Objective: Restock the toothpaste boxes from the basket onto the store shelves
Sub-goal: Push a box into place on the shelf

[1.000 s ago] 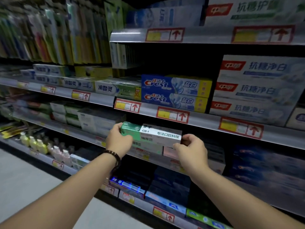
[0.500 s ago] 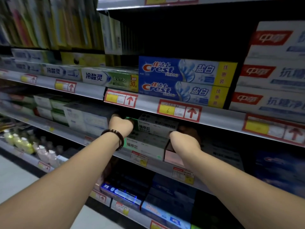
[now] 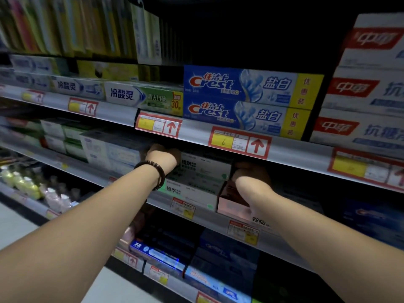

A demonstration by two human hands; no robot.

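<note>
Under the shelf (image 3: 193,132), left hand (image 3: 162,159) gripping toothpaste box (image 3: 204,169), right hand (image 3: 251,177) indistinct

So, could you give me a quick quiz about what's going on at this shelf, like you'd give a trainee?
1. True or false: the left hand has a dark bracelet at its wrist.
2. The white-and-green box between the left hand and the right hand rests on: A) the floor; B) a similar box; C) a row of bottles.
3. Fill in: ___ blue Crest boxes are stacked on the shelf just above the hands.
Key: 1 true; 2 B; 3 two.
</note>
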